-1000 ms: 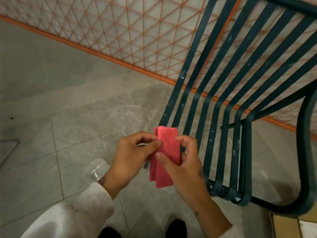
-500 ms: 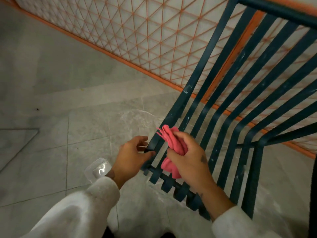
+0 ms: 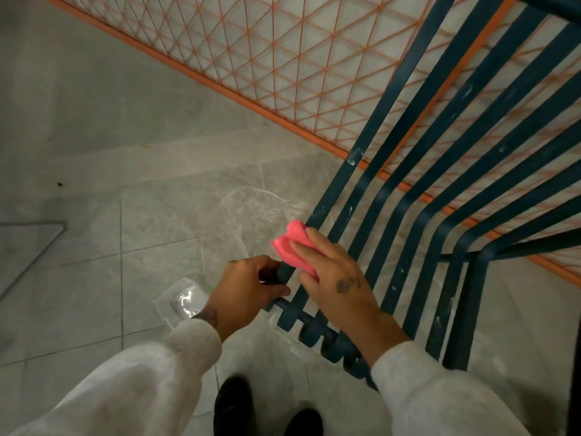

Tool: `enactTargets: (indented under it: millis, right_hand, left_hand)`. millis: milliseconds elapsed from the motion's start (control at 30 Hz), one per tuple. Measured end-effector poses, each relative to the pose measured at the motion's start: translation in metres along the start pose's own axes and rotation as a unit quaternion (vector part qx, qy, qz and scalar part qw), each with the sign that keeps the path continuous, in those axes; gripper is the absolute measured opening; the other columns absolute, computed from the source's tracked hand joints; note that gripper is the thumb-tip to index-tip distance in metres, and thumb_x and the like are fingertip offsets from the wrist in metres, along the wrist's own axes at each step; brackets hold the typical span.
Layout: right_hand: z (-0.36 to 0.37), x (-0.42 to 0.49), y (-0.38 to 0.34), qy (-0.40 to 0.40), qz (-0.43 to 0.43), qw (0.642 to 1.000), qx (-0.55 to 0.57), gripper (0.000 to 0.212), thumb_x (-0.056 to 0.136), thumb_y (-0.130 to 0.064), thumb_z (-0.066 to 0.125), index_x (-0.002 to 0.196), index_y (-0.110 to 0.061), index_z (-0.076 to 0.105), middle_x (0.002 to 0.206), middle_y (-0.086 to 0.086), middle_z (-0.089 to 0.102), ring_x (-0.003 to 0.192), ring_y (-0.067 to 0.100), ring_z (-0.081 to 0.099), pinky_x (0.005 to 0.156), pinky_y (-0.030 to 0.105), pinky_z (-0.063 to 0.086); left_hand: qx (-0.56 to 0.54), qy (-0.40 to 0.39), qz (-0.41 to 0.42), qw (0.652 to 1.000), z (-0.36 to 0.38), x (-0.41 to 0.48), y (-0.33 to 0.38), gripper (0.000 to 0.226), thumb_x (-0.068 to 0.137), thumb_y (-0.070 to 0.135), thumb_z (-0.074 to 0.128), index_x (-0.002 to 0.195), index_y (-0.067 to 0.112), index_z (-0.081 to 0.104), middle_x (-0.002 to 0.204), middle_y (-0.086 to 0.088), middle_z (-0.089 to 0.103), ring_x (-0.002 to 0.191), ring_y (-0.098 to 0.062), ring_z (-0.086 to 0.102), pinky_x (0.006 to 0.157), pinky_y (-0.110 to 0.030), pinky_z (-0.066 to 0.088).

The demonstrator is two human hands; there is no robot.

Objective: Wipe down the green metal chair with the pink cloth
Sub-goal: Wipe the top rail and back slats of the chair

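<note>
Cloth (image 3: 290, 243) under R hand (image 3: 333, 278), chair (image 3: 353, 158) outer slat

The chair (image 3: 393, 89) runs off the top and right edges, so we see only its slats and part of the frame. Our right hand (image 3: 336, 281) covers much of the cloth (image 3: 292, 243), and its thumb is out of sight beneath. The fingertips of our left hand (image 3: 245, 291) vanish round the outermost slat. Behind that wrist lies a clear plastic thing (image 3: 182, 298), half hidden, which we cannot identify. Our shoes (image 3: 234, 404) are cut by the bottom edge.
</note>
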State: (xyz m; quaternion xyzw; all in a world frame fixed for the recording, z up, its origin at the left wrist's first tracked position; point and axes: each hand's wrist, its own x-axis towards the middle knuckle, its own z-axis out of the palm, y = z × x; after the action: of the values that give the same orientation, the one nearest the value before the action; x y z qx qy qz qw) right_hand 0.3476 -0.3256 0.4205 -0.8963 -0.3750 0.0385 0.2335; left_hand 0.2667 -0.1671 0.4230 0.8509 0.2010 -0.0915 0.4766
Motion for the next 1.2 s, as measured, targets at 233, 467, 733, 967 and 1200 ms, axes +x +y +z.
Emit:
enactTargets:
  millis: [233,467,733,967,1200]
  right_hand:
    - [0.004,0.009,0.002,0.010,0.123,0.990,0.063,0.056,0.091,-0.013,0.068,0.143,-0.024,0.053,0.155,-0.001,0.042,0.132,0.019,0.048,0.112,0.027,0.024]
    - [0.024,-0.042,-0.013,0.018,0.046,0.995,0.091,0.052,0.083,-0.017,0.068,0.134,-0.021,0.062,0.143,-0.003,0.054,0.106,0.024,0.063,0.100,0.028,0.045]
    - [0.028,-0.012,-0.004,0.071,0.135,0.975,0.160,0.055,0.090,-0.012,0.066,0.141,-0.026,0.054,0.149,-0.019,0.033,0.135,0.013,0.044,0.105,0.045,0.049]
    - [0.065,-0.071,-0.052,0.116,0.097,0.984,0.098,0.051,0.088,-0.011,0.060,0.138,-0.017,0.058,0.150,0.001,0.048,0.108,0.025,0.060,0.095,0.036,0.055]
    - [0.048,-0.045,-0.021,0.126,0.043,0.989,0.065,0.047,0.088,-0.005,0.062,0.133,-0.019,0.064,0.147,0.001,0.052,0.098,0.029,0.058,0.089,0.045,0.056]
  left_hand:
    - [-0.016,-0.025,-0.012,0.999,-0.003,0.004,-0.002,0.027,0.076,0.023,0.082,0.099,0.023,0.069,0.087,0.017,0.068,0.081,0.003,0.066,0.070,-0.003,0.047]
    - [-0.037,-0.073,0.033,0.996,-0.009,0.002,-0.015,0.023,0.080,0.015,0.078,0.102,0.013,0.068,0.088,0.008,0.072,0.080,-0.005,0.069,0.073,-0.013,0.054]
    - [-0.118,-0.073,-0.003,0.990,-0.013,0.000,-0.018,0.033,0.094,0.004,0.054,0.118,0.022,0.069,0.106,0.015,0.071,0.100,0.001,0.066,0.093,-0.020,0.051]
    - [-0.036,-0.070,0.020,0.997,-0.012,0.001,-0.032,0.017,0.093,0.006,0.059,0.099,0.014,0.073,0.085,-0.001,0.073,0.083,-0.020,0.069,0.086,-0.044,0.054]
    - [-0.050,-0.066,0.033,0.996,-0.013,0.000,-0.032,0.022,0.090,0.005,0.064,0.107,0.016,0.072,0.097,0.003,0.074,0.093,-0.011,0.070,0.093,-0.038,0.055]
